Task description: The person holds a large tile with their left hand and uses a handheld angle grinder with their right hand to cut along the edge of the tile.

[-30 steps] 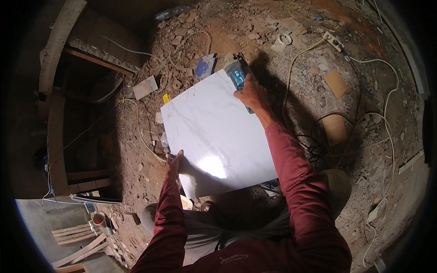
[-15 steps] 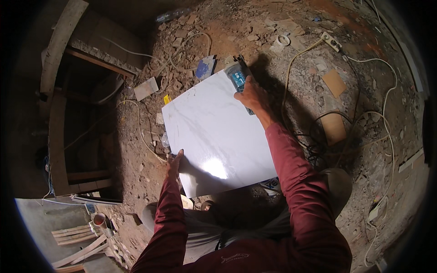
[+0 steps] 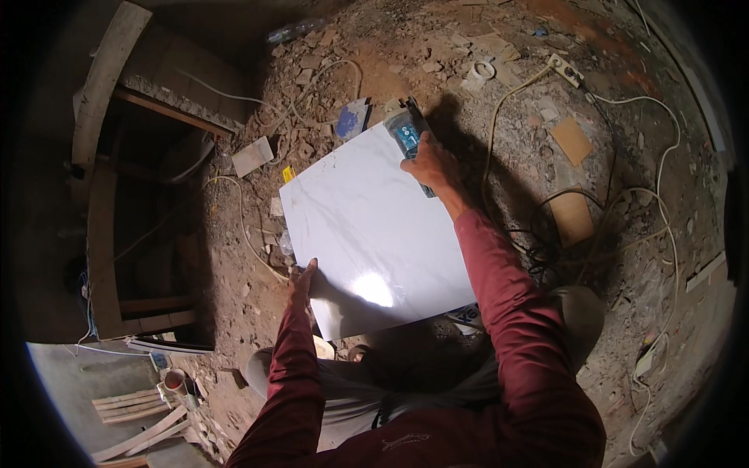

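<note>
A large white, grey-veined tile (image 3: 367, 226) lies in front of me above my legs, with a bright light spot near its lower edge. My left hand (image 3: 301, 282) grips its lower left edge, thumb on top and the other fingers mostly hidden. At the far right corner my right hand (image 3: 434, 167) is closed around a teal and dark handheld tile cutter (image 3: 407, 134). The cutter rests along the tile's right edge; its blade cannot be made out. Just past the far left edge shows a small yellow object (image 3: 288, 174).
Rubble covers the ground. A power strip (image 3: 565, 70) with pale cable lies at the far right, near two tan tile pieces (image 3: 572, 141) and dark looped cord (image 3: 538, 234). A blue piece (image 3: 353, 118) sits beyond the tile. A wooden frame (image 3: 103, 234) stands at left.
The whole view has shifted very slightly. Both hands, the tile and the cutter keep practically the same places relative to each other.
</note>
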Motion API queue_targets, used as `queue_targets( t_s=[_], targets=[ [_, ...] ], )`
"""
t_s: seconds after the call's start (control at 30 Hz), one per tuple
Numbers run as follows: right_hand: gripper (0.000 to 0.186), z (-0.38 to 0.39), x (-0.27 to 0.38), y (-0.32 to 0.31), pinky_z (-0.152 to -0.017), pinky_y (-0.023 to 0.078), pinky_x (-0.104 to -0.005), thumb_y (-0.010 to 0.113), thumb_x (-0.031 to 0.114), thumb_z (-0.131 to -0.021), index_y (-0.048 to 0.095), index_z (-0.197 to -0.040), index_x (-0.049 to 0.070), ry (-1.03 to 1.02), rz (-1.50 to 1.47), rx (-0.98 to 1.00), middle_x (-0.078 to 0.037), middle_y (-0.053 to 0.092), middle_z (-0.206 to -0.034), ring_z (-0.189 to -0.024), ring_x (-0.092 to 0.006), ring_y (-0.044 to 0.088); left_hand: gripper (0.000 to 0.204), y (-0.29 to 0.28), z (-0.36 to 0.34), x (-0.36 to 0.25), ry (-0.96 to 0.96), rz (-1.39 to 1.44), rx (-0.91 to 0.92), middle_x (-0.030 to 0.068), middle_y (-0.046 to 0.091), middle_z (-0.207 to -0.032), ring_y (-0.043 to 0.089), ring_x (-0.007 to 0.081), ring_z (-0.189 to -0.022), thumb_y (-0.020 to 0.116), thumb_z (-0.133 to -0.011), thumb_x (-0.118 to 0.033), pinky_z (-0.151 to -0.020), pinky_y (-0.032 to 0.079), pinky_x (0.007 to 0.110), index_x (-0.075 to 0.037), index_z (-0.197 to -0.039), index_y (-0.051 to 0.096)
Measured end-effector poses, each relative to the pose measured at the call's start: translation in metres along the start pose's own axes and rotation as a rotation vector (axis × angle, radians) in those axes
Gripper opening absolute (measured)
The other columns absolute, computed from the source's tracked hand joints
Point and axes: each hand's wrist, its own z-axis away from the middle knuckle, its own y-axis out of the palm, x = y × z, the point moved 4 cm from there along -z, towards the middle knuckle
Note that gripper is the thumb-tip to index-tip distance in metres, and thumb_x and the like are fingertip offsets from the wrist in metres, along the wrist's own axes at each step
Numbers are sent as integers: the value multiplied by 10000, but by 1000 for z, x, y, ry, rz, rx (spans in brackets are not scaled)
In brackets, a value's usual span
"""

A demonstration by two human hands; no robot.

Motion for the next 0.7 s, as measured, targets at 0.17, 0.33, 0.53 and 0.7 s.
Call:
queue_targets(
  t_s=[0.17, 0.33, 0.53, 0.7],
  targets=[
    [694, 2, -2, 0, -950, 495, -477, 683, 314, -730, 460, -1293, -26, -25, -2, -26, -241, 646, -1167, -1113, -380, 619, 602, -3, -3, 1, 131, 20, -113, 118, 648, -1100, 600, 216, -978, 819, -804, -395, -871, 494, 357, 28, -1172, 599],
    [740, 1, -5, 1, -944, 499, -472, 680, 335, -722, 448, -1326, -24, -14, -10, -16, -244, 640, -1176, -1107, -380, 623, 839, -4, -10, 6, 39, -15, 23, 104, 567, -1308, 519, 245, -1191, 807, -785, -482, -1020, 417, 387, -21, -1398, 465],
    [739, 6, -5, -1, -933, 504, -469, 698, 342, -714, 450, -1313, -14, -4, -12, -13, -244, 640, -1169, -1102, -381, 625, 720, -2, -7, 4, 99, -25, -46, 131, 610, -1200, 564, 241, -1076, 809, -794, -447, -935, 460, 379, 21, -1273, 544],
    [715, 8, -7, 0, -935, 499, -474, 721, 326, -712, 445, -1277, -13, -9, -27, -12, -249, 638, -1167, -1102, -381, 621, 761, 1, 1, -3, 71, -2, -66, 146, 589, -1241, 551, 257, -1118, 812, -791, -444, -957, 450, 385, 25, -1310, 513]
  ],
)
